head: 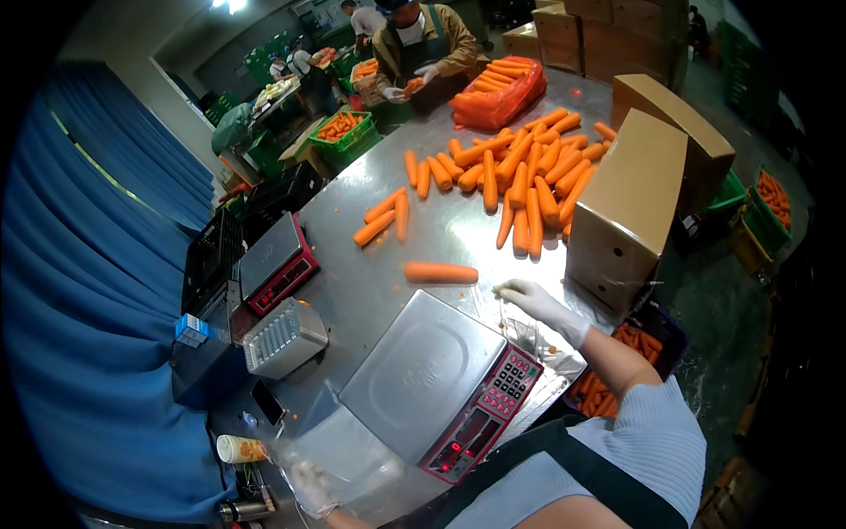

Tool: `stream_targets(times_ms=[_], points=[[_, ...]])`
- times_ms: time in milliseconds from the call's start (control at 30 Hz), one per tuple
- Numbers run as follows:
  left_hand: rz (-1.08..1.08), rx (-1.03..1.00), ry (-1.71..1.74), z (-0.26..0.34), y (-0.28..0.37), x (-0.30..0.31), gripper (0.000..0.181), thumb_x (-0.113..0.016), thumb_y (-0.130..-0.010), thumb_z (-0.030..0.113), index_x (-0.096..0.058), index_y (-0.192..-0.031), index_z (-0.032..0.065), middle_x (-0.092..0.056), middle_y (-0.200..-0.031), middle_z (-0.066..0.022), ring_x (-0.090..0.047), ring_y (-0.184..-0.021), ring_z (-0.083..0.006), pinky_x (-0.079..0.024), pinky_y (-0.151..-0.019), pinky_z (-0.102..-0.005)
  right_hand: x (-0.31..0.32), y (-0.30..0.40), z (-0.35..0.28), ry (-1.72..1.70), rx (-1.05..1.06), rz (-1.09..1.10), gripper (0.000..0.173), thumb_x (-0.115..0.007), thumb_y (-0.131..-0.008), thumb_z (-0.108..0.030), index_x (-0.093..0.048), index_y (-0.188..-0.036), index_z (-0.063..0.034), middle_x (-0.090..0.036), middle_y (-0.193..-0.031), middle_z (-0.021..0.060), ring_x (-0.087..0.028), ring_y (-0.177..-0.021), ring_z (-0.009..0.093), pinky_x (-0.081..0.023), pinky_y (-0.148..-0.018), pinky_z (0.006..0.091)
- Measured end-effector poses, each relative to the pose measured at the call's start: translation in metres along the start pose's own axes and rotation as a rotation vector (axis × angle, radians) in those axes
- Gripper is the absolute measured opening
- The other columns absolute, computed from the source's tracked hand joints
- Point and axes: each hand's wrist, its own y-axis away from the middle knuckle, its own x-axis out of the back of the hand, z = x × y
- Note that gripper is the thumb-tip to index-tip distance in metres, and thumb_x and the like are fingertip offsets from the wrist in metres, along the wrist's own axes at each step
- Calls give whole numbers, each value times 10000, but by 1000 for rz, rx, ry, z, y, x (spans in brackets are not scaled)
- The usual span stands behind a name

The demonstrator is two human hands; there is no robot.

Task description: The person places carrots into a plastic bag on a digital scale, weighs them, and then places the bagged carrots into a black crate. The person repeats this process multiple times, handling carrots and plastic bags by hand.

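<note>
My left hand point(310, 488), in a white glove, is at the lower left against a stack of clear plastic bags point(360, 449). Blur and clear film hide whether its fingers grip a bag. My right hand point(532, 303), also gloved, reaches over crumpled clear film point(529, 337) at the table's right side; its fingertips are bent, and their grip is unclear. Between my hands sits a digital scale point(423, 370) with a bare steel platform and a lit red display. A single large carrot point(441, 272) lies just beyond the scale, left of my right fingertips.
A carrot pile point(529, 172) spreads across the steel table point(330, 264), beside cardboard boxes point(628, 198). A red bag of carrots point(499, 92) stands behind. A second scale point(277, 264), plastic container point(284, 337), phone point(268, 402) and paper cup point(239, 449) are left. A co-worker point(423, 53) handles carrots.
</note>
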Motion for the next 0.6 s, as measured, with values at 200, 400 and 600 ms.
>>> stream_targets(times_ms=[200,400,600], points=[[-184,-157,26,80,25,-106,130,-473,-952,127,-512,-837,80,-476,-679,21,-438,-592,-58,-346,-517,-194,-43,-126,33,401,206,57,348,-576,-826,-262,-613,-1068,-15,-624,-1020,185,-590,-967,322,-458,-860,386],[-491,-462,-303,137,69,-247,94,-627,-787,85,-556,-833,42,-531,-787,-91,-516,-786,-256,-423,-741,-359,-101,-228,24,904,334,39,539,-595,-800,-268,-457,-1284,-75,-593,-1100,145,-547,-1053,284,-430,-889,381],[-580,-587,-724,142,84,-280,289,-740,-681,232,-592,-876,76,-532,-1005,-118,-467,-991,-334,-391,-848,-442,-76,-231,-10,1014,410,-198,730,-647,-740,-239,-333,-1389,-124,-589,-1076,131,-569,-1020,270,-454,-826,384]])
